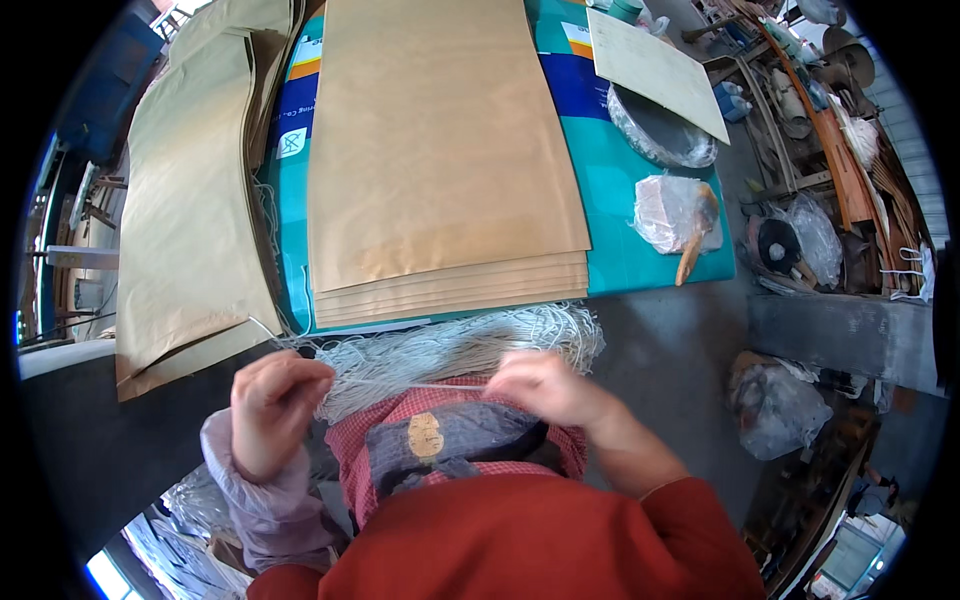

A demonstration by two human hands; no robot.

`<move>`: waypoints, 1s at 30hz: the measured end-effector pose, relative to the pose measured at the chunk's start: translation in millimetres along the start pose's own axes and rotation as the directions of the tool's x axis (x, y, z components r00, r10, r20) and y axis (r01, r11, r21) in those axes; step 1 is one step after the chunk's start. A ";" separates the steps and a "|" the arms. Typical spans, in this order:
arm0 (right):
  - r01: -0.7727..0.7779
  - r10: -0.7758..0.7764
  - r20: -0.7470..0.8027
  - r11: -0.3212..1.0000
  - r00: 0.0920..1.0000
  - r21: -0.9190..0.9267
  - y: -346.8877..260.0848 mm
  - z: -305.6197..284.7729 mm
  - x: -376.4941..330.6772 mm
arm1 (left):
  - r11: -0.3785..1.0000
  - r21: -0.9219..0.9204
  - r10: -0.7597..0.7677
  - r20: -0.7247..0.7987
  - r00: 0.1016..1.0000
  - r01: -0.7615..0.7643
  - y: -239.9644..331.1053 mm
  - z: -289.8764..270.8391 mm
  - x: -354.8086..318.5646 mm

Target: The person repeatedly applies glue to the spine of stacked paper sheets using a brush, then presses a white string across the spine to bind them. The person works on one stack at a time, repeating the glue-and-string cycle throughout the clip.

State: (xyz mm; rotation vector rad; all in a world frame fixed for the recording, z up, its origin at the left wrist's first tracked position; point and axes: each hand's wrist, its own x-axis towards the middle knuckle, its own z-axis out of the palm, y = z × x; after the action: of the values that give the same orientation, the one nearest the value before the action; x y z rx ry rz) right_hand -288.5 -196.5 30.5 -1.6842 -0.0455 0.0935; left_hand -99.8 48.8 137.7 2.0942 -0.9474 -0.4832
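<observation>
At 10 o'clock lie brown papers (190, 220). At 9 o'clock, the left hand (268, 408) has thumb and forefinger clamped on the string (430, 385). The string spans the hands, its long axis running 9 to 3 o'clock, dipping slightly rightward. Towards 12 o'clock come the bundle (470, 345), then the stack (445, 150). At 3 o'clock, the right hand (545, 385) clamps the string between its fingertips
</observation>
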 end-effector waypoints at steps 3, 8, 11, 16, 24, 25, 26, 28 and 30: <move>-0.079 0.030 -0.261 0.980 0.965 -0.181 -19.5 -63.4 -2.1 | 0.980 0.194 0.058 -0.094 0.994 -0.038 -28.2 -10.4 5.3; -0.236 0.185 -0.454 0.970 0.872 -0.059 -12.6 -132.9 37.4 | 0.989 0.143 0.051 -0.149 0.987 -0.029 -83.3 4.4 61.4; -0.277 0.208 -0.441 0.956 0.873 -0.097 2.5 -156.6 44.9 | 0.986 0.165 0.005 -0.208 0.978 0.030 -90.8 12.0 76.5; -0.178 0.126 -0.439 0.981 0.890 -0.079 -68.9 -150.7 17.4 | 0.981 0.185 -0.022 -0.170 0.985 0.054 -38.3 -35.4 44.5; -0.424 0.268 -0.503 0.877 0.822 -0.225 62.7 -154.0 54.6 | 0.972 0.040 -0.222 -0.152 0.963 0.230 -150.4 43.0 80.0; -0.447 0.275 -0.533 0.865 0.801 -0.226 73.7 -148.6 58.5 | 0.978 0.094 -0.161 -0.213 0.964 0.184 -158.3 54.0 82.6; -0.461 0.265 -0.544 0.849 0.796 -0.261 79.9 -150.4 57.6 | 0.972 0.078 -0.200 -0.215 0.956 0.221 -166.0 56.5 82.9; -0.439 0.229 -0.568 0.858 0.791 -0.266 81.2 -145.7 53.5 | 0.949 0.241 -0.142 -0.252 0.957 0.204 -152.8 59.3 84.9; -0.347 0.152 -0.593 0.909 0.791 -0.230 81.9 -141.7 51.4 | 0.812 0.574 0.082 -0.287 0.954 0.103 -132.0 59.3 82.9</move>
State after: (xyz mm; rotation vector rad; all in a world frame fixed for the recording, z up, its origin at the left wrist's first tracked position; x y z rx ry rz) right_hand -226.8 -341.8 -36.7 -1.9855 0.6537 -0.2306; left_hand -19.9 12.7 -4.2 2.6254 -0.9826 0.1636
